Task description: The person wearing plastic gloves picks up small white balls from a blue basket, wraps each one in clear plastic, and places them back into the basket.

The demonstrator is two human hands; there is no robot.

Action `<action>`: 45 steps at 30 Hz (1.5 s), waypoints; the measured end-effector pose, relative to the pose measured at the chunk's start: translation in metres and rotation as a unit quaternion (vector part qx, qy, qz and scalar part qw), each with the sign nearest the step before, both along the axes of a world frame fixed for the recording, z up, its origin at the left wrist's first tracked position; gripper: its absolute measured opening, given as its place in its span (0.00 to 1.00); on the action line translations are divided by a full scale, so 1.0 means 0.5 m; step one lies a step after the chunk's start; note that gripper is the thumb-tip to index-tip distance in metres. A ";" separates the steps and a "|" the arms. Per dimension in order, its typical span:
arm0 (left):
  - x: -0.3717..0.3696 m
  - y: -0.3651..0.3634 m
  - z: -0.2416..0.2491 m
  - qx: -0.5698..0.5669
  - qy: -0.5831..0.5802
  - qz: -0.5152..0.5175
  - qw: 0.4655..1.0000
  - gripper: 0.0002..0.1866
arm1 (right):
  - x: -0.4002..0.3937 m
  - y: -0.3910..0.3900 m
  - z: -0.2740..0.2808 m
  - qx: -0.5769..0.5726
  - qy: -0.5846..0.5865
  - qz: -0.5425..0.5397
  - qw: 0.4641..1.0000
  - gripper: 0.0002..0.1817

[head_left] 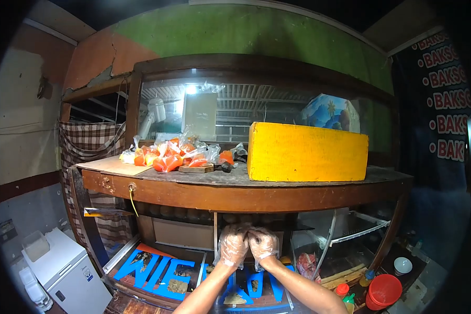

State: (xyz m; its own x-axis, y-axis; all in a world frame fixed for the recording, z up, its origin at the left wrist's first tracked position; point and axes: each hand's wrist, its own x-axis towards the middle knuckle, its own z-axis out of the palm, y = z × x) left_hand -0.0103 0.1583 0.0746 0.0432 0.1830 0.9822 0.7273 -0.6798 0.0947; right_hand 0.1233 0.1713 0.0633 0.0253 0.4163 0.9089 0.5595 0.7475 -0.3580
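Both hands wear clear plastic gloves and meet in front of the wooden counter's lower part, above a glass panel with blue letters (152, 272). My left hand (233, 245) has its fingers curled in against the other hand. My right hand (262, 243) is curled too, its fingertips touching the left ones. Anything between the fingers is too small or too hidden to make out. Higher up, on the wooden shelf (220, 191), lie knotted plastic bags of orange and red contents (167, 159) and a long yellow box (309, 153).
A white chest freezer (76, 277) stands at the lower left. At the lower right are a red bucket (384, 291), a white bowl (402, 266) and bottles with red and green parts (343, 291). A glass case (345, 235) sits under the shelf's right side.
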 end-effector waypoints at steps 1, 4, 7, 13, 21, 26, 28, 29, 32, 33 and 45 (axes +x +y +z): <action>0.001 -0.009 -0.002 -0.006 0.001 0.000 1.000 0.16 | 0.001 -0.007 0.000 -0.006 0.001 0.000 1.000 0.09; 0.002 -0.036 -0.013 -0.023 -0.005 0.003 1.000 0.15 | 0.012 -0.049 0.005 -0.004 -0.003 0.028 1.000 0.08; 0.005 -0.073 -0.014 -0.034 -0.009 0.013 0.999 0.12 | 0.024 -0.089 0.010 -0.041 -0.041 -0.005 0.998 0.07; 0.019 -0.159 0.007 -0.046 -0.017 -0.015 0.999 0.13 | 0.044 -0.158 0.005 -0.052 -0.024 0.039 0.998 0.08; 0.036 -0.251 -0.048 -0.173 -0.036 -0.119 0.977 0.13 | 0.084 -0.239 -0.092 -0.112 -0.033 0.077 0.990 0.15; 0.015 -0.288 -0.090 -0.245 -0.012 -0.133 0.960 0.13 | 0.092 -0.287 -0.137 -0.162 -0.042 0.093 0.982 0.15; 0.014 -0.295 -0.106 -0.263 -0.010 -0.132 0.956 0.12 | 0.093 -0.297 -0.156 -0.180 -0.037 0.093 0.979 0.14; 0.014 -0.300 -0.110 -0.264 -0.011 -0.133 0.955 0.12 | 0.091 -0.305 -0.157 -0.176 -0.036 0.090 0.980 0.14; 0.014 -0.328 -0.119 -0.299 -0.014 -0.125 0.946 0.12 | 0.094 -0.335 -0.169 -0.194 -0.049 0.082 0.976 0.16; 0.014 -0.336 -0.125 -0.319 -0.019 -0.131 0.939 0.12 | 0.096 -0.344 -0.178 -0.218 -0.051 0.096 0.970 0.18; -0.004 -0.418 -0.220 -0.411 0.012 -0.149 0.899 0.16 | 0.103 -0.426 -0.309 -0.323 -0.041 0.170 0.930 0.27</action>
